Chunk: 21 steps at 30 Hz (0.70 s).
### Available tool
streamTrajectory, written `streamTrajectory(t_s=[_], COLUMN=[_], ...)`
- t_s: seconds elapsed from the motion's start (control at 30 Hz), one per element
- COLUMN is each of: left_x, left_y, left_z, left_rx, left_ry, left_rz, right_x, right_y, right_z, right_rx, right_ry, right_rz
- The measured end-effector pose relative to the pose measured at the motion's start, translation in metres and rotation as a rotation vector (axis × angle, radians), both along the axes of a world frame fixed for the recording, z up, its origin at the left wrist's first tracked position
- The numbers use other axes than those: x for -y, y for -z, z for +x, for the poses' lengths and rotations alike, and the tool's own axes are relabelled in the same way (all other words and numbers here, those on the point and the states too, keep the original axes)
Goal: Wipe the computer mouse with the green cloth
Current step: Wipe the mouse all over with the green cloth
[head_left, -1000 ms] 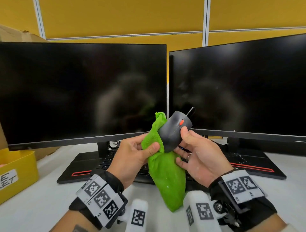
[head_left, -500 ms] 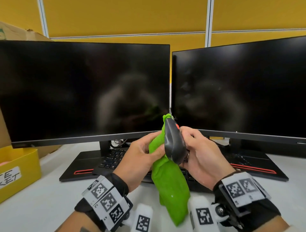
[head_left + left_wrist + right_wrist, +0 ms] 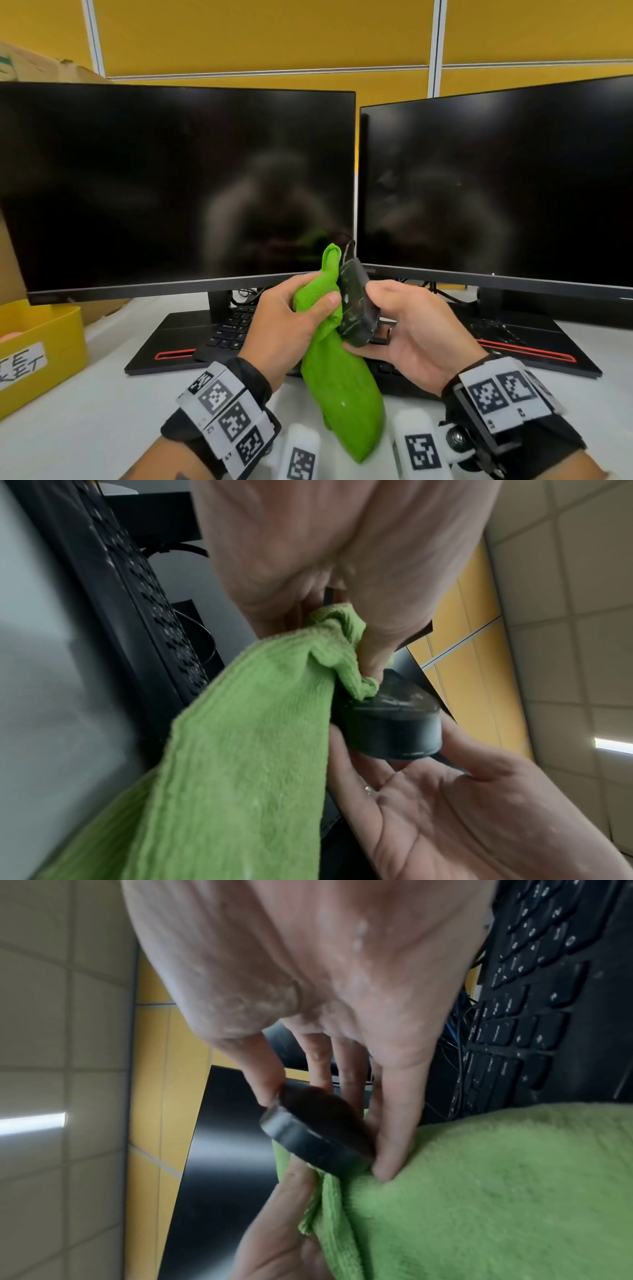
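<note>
A black computer mouse (image 3: 358,305) is held up in front of the two monitors with its flat, smudged underside turned towards me. My right hand (image 3: 407,329) grips it by the edges, thumb on one side and fingers on the other (image 3: 394,1123). My left hand (image 3: 291,318) holds the green cloth (image 3: 339,383), bunched under the thumb and pressed against the mouse's left edge. Most of the cloth hangs down below the hands. In the left wrist view the cloth (image 3: 246,750) meets the mouse (image 3: 390,723) at its underside rim. The mouse (image 3: 318,1129) shows in the right wrist view.
Two dark monitors (image 3: 178,185) (image 3: 496,185) stand close behind the hands. A black keyboard (image 3: 236,325) with red trim lies under them on the white desk (image 3: 85,411). A yellow bin (image 3: 37,349) sits at the left edge, with a cardboard box behind it.
My right hand has rolled the mouse over: its top with the red wheel faced me, then its side, now its underside. The left hand keeps the cloth against it.
</note>
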<state>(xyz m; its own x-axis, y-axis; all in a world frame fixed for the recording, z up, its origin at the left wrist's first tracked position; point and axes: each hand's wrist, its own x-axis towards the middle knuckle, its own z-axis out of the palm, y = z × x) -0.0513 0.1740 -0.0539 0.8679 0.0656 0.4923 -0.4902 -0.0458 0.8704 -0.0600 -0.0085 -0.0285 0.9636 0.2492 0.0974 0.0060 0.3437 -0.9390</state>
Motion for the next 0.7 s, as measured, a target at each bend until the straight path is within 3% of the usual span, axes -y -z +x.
streamTrajectory(t_s=[0.17, 0.43, 0.7], left_x=[-0.003, -0.003, -0.015], left_y=[-0.016, -0.018, -0.018], left_z=[-0.006, -0.010, -0.002], left_rx=[0.054, 0.202, 0.134], left_ry=[-0.009, -0.089, -0.284], left_rz=[-0.093, 0.196, 0.027], right_x=[0.008, 0.001, -0.006], right_y=[0.000, 0.001, 0.005], right_z=[0.007, 0.000, -0.001], right_rx=[-0.071, -0.070, -0.043], right_ry=[0.006, -0.197, -0.224], right_rz=[0.168, 0.095, 0.053])
